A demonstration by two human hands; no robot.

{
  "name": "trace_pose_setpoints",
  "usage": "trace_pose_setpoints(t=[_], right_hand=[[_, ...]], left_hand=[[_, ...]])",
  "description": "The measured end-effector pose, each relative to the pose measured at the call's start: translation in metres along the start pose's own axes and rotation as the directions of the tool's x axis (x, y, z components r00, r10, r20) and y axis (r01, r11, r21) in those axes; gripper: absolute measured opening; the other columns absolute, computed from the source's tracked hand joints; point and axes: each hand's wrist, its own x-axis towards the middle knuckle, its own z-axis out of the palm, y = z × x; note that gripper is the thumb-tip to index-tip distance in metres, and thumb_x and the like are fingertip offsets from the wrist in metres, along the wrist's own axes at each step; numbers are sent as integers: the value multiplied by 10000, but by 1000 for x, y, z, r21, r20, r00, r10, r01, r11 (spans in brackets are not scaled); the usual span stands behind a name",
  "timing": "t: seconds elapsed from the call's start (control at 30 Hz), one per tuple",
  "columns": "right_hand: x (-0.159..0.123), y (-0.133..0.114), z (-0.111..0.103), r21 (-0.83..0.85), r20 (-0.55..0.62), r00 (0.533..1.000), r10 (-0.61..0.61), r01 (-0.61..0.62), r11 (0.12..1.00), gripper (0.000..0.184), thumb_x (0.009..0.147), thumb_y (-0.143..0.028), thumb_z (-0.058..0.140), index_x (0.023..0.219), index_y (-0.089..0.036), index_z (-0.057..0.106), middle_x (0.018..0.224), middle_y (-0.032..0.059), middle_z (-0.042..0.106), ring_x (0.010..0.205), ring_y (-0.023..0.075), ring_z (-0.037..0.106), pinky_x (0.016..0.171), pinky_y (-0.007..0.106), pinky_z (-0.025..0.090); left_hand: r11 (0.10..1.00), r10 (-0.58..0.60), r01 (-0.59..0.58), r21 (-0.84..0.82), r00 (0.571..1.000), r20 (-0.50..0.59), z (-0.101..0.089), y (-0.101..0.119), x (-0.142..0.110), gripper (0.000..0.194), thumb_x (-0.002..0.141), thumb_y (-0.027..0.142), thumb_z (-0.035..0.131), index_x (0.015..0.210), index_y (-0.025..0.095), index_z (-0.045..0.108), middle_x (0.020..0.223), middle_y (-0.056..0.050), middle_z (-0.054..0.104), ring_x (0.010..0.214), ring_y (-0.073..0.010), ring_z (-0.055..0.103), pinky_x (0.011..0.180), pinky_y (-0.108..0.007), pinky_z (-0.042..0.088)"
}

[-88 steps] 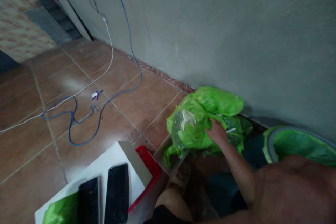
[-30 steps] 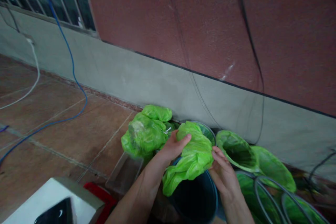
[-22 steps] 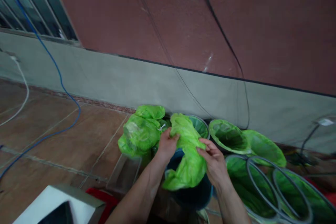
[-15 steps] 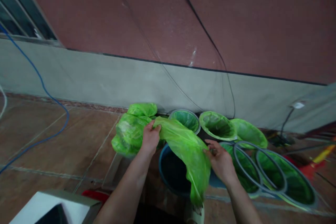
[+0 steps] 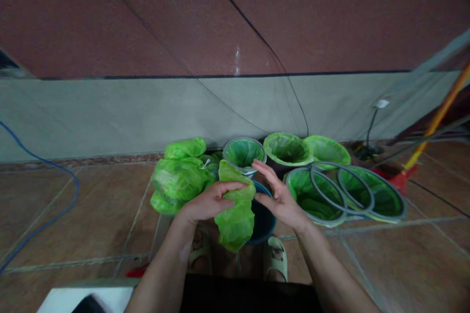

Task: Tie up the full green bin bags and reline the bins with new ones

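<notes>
A thin green plastic bag (image 5: 237, 217) hangs crumpled in front of me. My left hand (image 5: 213, 200) grips its left side between thumb and fingers. At the bag's right edge is my right hand (image 5: 277, 195), its fingers stretched and apart from the thumb, holding nothing; whether its fingertips touch the bag I cannot tell. Behind and partly under the bag stands a dark blue bin (image 5: 266, 225) with no liner showing. Just beyond my hands is a bin with a grey rim (image 5: 244, 151) lined in green plastic.
Filled green bags (image 5: 179, 181) lie at the left. Several green-lined bins (image 5: 288, 149) stand along the wall, with loose grey rings (image 5: 341, 186) resting on the right ones. A blue hose (image 5: 55, 162) crosses the tiles. A white box (image 5: 55, 298) is at lower left, and slippered feet (image 5: 277, 257) are below.
The bag, stretched sideways between both hands before, now hangs bunched from the left hand. My right hand has moved left, closer to the left hand, and its fingers have opened. The view has turned right.
</notes>
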Motion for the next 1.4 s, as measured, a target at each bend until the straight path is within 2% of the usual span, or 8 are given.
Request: trace_pose_setpoints(t=[0.07, 0.2, 0.4, 0.67, 0.87, 1.03, 1.23, 1.4], right_hand=[[-1, -11, 7, -9, 148, 984, -97, 100, 995, 665, 759, -110, 561, 1386, -301, 449, 1461, 36, 424, 1405, 223, 279, 1137, 433, 256], [-1, -2, 11, -167, 210, 974, -88, 124, 978, 516, 754, -117, 600, 1247, -271, 583, 1152, 52, 630, 1181, 226, 495, 1012, 409, 390], [7, 29, -6, -521, 274, 961, -45, 188, 832, 115, 850, -273, 610, 787, -233, 697, 748, 20, 627, 847, 198, 527, 862, 387, 392], [13, 50, -26, -639, 119, 993, 13, 67, 766, 140, 800, -317, 632, 722, -202, 645, 1179, 100, 596, 1129, 278, 479, 954, 455, 361], [25, 53, -33, -461, 111, 982, 151, -83, 883, 14, 780, -220, 547, 776, -208, 541, 783, 18, 618, 695, 162, 566, 684, 297, 425], [34, 62, -41, -315, -76, 975, 208, -221, 923, 104, 791, -209, 491, 884, -214, 537, 670, -35, 566, 554, 124, 502, 556, 251, 359], [41, 68, -51, -128, -341, 915, 215, -272, 954, 242, 817, -417, 558, 784, -189, 633, 611, -15, 556, 547, 127, 475, 535, 256, 363], [40, 48, -62, 91, -109, 930, 352, -343, 935, 371, 720, -539, 670, 784, -174, 689, 653, -1, 625, 576, 134, 529, 536, 252, 412]], left_hand=[[991, 30, -46, 129, 992, 123, -1, -1, 3, 518, 701, 74, 580, 1183, 248, 656, 1198, -13, 669, 1072, -195, 612, 975, -336, 442], [962, -21, -34, 271, 980, 196, -10, 0, 3, 480, 718, 79, 538, 1156, 233, 662, 1148, -4, 688, 1006, -173, 628, 936, -318, 461], [923, -17, 105, 370, 972, -234, -38, -7, 2, 294, 748, 160, 530, 987, 191, 698, 906, -18, 724, 743, -142, 638, 681, -248, 492], [800, 281, 272, 535, 618, -734, -60, -15, 19, 250, 769, 249, 532, 904, 174, 729, 694, 0, 669, 550, -119, 527, 537, -229, 404], [736, 447, 368, 568, 366, -816, -65, -5, 16, 242, 786, 326, 570, 896, 174, 723, 588, 27, 588, 531, -112, 495, 534, -224, 381], [738, 551, 364, 569, 164, -819, -74, 0, 12, 205, 804, 327, 579, 770, 145, 667, 532, 56, 477, 504, -84, 415, 524, -212, 347], [816, 522, 238, 526, 87, -849, -80, 1, 18, 300, 824, 360, 553, 605, 155, 542, 514, 60, 406, 511, -78, 371, 504, -209, 316], [889, 438, 137, 437, 25, -898, -87, -3, 17, 340, 827, 385, 541, 573, 165, 488, 513, 68, 356, 498, -70, 320, 494, -210, 303]])
